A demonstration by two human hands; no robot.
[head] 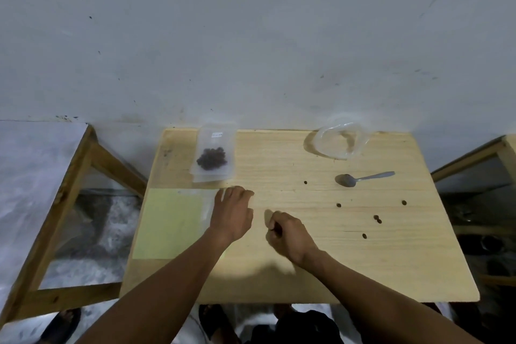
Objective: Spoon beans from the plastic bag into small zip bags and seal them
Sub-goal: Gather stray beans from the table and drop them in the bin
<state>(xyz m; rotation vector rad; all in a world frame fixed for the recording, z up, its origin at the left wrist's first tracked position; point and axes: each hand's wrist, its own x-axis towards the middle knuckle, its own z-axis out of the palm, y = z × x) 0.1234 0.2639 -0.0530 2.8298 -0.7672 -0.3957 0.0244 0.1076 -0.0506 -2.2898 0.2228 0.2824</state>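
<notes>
A small zip bag (212, 156) holding dark beans lies on other bags at the back left of the wooden table (279, 274). The clear plastic bag (339, 138) stands open at the back right and looks almost empty. A metal spoon (363, 178) lies in front of it. Several loose beans (377, 218) are scattered on the right half. My left hand (233, 213) rests palm down, its fingertips on the table beside an empty clear zip bag (208, 204). My right hand (284, 232) is curled just right of it, with a dark bean showing between thumb and fingers.
A pale yellow-green sheet (167, 223) lies under the empty zip bags at the left front. Wooden frames stand at the left (67, 176) and the right (474, 159) of the table. A grey wall rises behind it. Feet in sandals (212, 321) show below the front edge.
</notes>
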